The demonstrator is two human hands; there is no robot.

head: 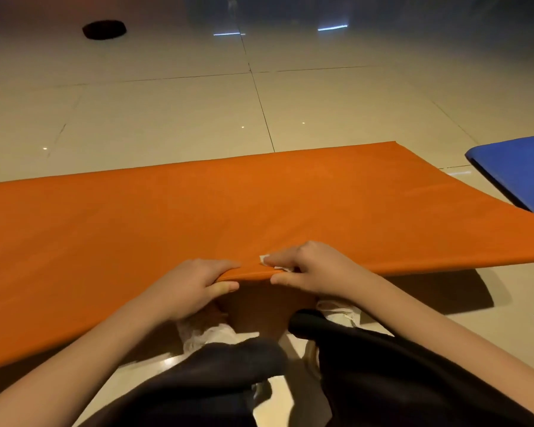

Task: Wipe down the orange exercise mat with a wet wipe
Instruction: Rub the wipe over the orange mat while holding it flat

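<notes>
**A:** Where's the mat?

**B:** The orange exercise mat [228,211] lies across mid-frame on the tiled floor [167,112], with its long axis running left to right. Its near edge is held up at lower centre.

**A:** And the 2 hands?

**B:** The left hand [195,288] pinches that edge, fingers above and thumb beneath. Just beside it, the right hand [315,272] grips the same edge, with the wet wipe [264,259] pressed under its fingers.

**A:** Whose stroke next?

**B:** Likely the right's, since the mat's surface spreads up-frame from it.
</notes>
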